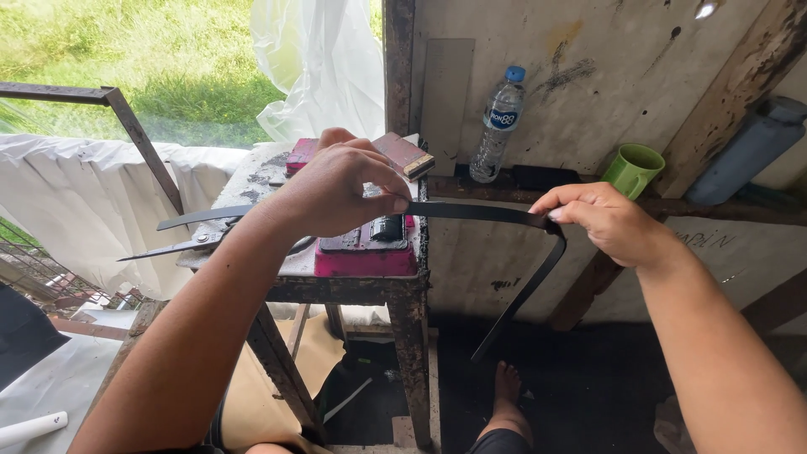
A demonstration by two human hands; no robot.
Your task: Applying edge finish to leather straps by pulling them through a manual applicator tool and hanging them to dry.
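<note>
Rough shed wall w/ ledge, small worn table [252, 172] in front. Head view: black strap [479, 213] runs roughly level left-right btwn both hands, long axis sideways. Left hand [336, 185] pinches it above the table; right hand [609, 220] pinches it at a bend, free end hanging down-left toward the floor. Scissors [181, 245] lie nearer the left hand.

A thin black strap [479, 211] is stretched level above the stand's edge, then bent sharply down, its free end hanging toward the floor.
</note>
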